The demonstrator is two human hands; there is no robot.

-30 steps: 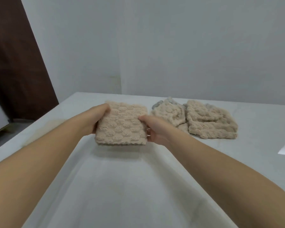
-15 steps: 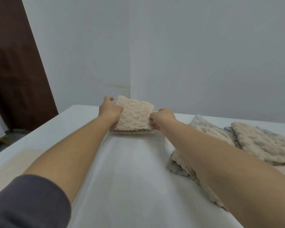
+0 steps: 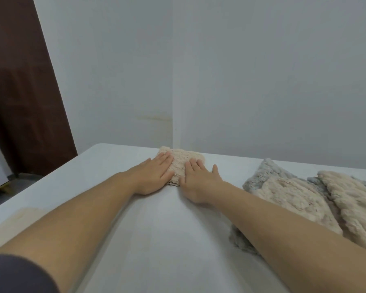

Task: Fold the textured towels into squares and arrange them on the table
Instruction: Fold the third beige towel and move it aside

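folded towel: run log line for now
step: flatten | folded towel: on table | left hand: pressing it | right hand: pressing it | towel pile: right

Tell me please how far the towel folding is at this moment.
Done: one folded towel lies as a square at the far end of the table. In hand: the left hand and right hand press flat on it. Left: the rumpled towels at the right, not yet folded.

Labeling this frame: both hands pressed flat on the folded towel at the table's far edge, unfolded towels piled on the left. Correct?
No: the head view shows the unfolded towels on the right, not left. The left hand and right hand do press flat on the folded towel at the table's far edge.
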